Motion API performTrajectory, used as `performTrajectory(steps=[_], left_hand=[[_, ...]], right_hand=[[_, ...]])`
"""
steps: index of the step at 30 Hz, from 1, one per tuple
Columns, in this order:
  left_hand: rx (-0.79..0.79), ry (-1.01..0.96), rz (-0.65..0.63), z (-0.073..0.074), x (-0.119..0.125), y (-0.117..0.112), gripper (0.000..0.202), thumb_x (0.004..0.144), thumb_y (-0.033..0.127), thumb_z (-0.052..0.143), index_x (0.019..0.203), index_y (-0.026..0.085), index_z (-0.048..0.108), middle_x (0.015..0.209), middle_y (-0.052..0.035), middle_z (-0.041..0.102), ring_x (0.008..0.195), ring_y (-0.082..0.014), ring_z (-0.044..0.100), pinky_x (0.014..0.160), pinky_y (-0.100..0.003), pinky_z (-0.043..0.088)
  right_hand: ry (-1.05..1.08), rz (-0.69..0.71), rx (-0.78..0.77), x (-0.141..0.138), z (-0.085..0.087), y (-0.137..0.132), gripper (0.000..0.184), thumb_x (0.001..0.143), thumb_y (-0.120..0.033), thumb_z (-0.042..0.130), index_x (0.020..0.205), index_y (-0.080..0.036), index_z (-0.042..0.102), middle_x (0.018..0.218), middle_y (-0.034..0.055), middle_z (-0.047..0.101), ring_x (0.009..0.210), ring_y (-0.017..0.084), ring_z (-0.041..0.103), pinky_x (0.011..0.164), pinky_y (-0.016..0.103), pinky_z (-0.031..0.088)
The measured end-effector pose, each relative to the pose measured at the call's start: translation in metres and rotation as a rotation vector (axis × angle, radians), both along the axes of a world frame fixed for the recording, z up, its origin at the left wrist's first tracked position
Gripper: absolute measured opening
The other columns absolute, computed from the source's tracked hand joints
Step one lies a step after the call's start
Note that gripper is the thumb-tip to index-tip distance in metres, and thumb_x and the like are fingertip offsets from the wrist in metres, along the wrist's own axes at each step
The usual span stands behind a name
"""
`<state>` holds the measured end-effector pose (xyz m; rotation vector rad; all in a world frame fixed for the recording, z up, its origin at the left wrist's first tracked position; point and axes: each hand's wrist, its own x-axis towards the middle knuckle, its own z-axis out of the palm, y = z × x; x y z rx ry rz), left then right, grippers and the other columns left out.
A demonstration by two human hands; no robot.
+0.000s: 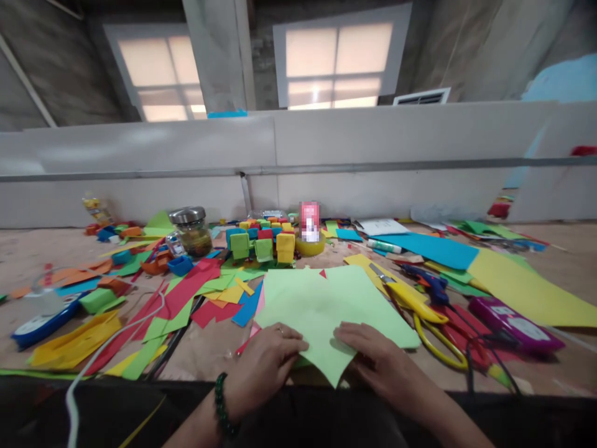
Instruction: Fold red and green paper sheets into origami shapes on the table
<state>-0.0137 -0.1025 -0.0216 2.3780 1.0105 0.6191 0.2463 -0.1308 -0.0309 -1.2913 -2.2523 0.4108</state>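
A light green paper sheet (321, 305) lies on the table in front of me, partly folded, one corner pointing toward me. My left hand (265, 364) presses its fingers together on the sheet's near left edge. My right hand (373, 358) rests with curled fingers on the near right edge. Both hands pinch or press the same sheet. A dark bead bracelet (221, 404) circles my left wrist.
Yellow-handled scissors (420, 311) lie right of the sheet, beside a purple case (513, 323) and large blue and yellow sheets (513, 280). Folded paper cubes (261, 242), a glass jar (191, 230) and a tape roll (310, 246) stand behind. Coloured scraps (153, 305) and a white cable (93, 367) cover the left.
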Motion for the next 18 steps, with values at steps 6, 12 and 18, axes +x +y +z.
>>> performTrajectory(steps=[6, 12, 18], left_hand=[[-0.024, 0.002, 0.115, 0.003, 0.004, -0.003, 0.023, 0.09, 0.016, 0.049, 0.093, 0.021, 0.072, 0.088, -0.0045, 0.069, 0.09, -0.0187, 0.059, 0.08, -0.029, 0.044], [-0.052, -0.007, 0.206, 0.002, 0.003, -0.001, 0.022, 0.091, 0.02, 0.049, 0.076, 0.018, 0.064, 0.073, -0.0018, 0.061, 0.074, -0.0157, 0.056, 0.068, -0.027, 0.038], [-0.111, -0.028, 0.198, 0.005, 0.002, -0.01, 0.018, 0.087, 0.028, 0.059, 0.072, 0.019, 0.057, 0.075, -0.0006, 0.06, 0.076, -0.0159, 0.053, 0.067, -0.026, 0.036]], right_hand=[[0.144, -0.003, 0.01, -0.01, -0.001, -0.002, 0.02, 0.088, -0.019, 0.054, 0.101, -0.021, 0.069, 0.106, 0.0097, 0.07, 0.106, 0.022, 0.061, 0.091, 0.039, 0.049], [0.103, -0.087, -0.109, -0.003, 0.009, 0.006, 0.018, 0.092, -0.032, 0.052, 0.087, -0.021, 0.065, 0.088, 0.0062, 0.067, 0.088, 0.021, 0.059, 0.078, 0.034, 0.048], [0.002, -0.198, -0.195, 0.004, 0.018, -0.002, 0.03, 0.093, -0.042, 0.047, 0.075, -0.021, 0.058, 0.075, 0.0028, 0.06, 0.073, 0.018, 0.057, 0.066, 0.03, 0.043]])
